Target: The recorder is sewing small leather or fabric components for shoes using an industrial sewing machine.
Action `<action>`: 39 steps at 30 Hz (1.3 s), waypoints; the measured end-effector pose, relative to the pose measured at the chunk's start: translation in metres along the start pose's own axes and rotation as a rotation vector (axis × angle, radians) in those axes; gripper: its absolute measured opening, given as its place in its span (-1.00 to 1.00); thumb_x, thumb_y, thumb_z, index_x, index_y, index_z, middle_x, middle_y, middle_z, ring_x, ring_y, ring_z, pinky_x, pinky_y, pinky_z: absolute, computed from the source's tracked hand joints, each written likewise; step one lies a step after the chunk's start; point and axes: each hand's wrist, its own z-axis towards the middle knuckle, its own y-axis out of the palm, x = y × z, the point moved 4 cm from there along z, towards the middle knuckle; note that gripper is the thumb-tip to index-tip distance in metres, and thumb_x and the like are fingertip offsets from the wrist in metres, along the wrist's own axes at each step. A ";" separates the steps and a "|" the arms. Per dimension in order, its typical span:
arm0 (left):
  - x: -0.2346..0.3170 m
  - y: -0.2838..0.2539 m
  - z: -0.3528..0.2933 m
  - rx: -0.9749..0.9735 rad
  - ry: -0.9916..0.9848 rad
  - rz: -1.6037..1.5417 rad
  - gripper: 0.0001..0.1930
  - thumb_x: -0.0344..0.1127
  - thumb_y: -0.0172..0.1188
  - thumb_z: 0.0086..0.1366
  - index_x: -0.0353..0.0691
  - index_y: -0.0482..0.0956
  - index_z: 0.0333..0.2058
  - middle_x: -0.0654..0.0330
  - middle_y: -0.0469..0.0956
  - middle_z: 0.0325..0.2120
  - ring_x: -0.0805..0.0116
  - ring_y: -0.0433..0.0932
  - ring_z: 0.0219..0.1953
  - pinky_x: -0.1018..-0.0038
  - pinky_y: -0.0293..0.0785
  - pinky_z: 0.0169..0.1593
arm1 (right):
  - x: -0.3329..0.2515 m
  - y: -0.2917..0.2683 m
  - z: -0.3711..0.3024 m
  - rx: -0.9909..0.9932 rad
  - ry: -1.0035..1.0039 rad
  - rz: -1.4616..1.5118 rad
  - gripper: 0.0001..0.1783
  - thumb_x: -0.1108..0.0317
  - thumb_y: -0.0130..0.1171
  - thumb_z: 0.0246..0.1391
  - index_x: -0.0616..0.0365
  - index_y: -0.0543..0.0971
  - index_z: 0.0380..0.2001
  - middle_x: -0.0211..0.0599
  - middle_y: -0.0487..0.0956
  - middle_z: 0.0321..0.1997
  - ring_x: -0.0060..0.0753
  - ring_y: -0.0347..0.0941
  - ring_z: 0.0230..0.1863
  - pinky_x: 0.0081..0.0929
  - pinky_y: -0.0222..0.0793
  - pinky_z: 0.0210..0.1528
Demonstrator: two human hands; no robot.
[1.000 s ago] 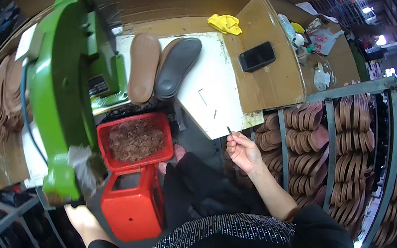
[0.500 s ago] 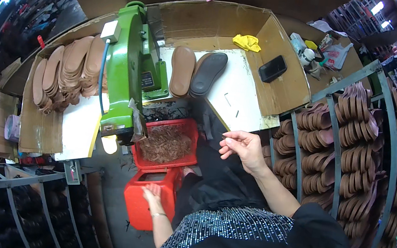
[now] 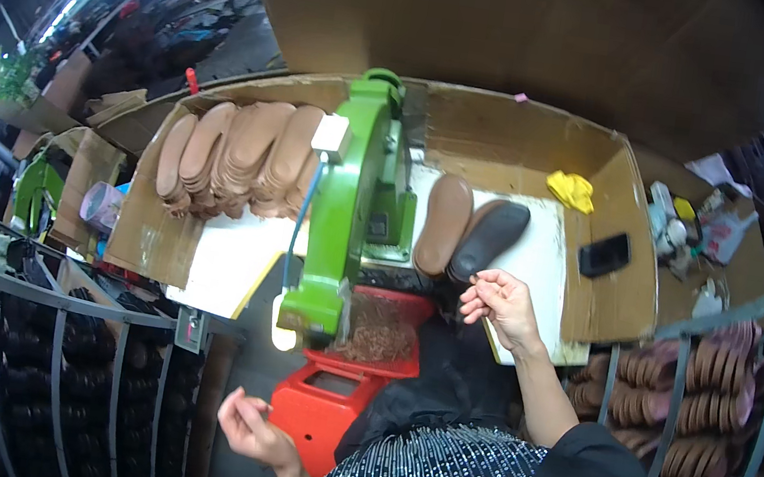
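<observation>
Left hand (image 3: 251, 429) has shifted over open floor (image 3: 243, 370) beside the stool (image 3: 318, 415), unclenched; right hand (image 3: 506, 309), hold unclear.

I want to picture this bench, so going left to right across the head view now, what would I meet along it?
Insole stacks, green machine, brown insole, dark insole, yellow cloth, phone.
</observation>
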 end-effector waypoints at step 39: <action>0.023 0.287 0.052 -0.447 0.557 1.031 -0.57 -0.48 0.30 -0.03 -0.19 0.14 -0.77 0.15 0.24 -0.75 0.15 0.26 -0.69 0.34 0.11 -0.59 | -0.077 0.038 0.426 -0.316 0.677 0.185 -0.92 0.53 0.16 -0.16 0.35 0.51 -0.61 -0.41 0.29 -0.87 -0.69 0.06 -0.92 -0.71 -0.08 -0.90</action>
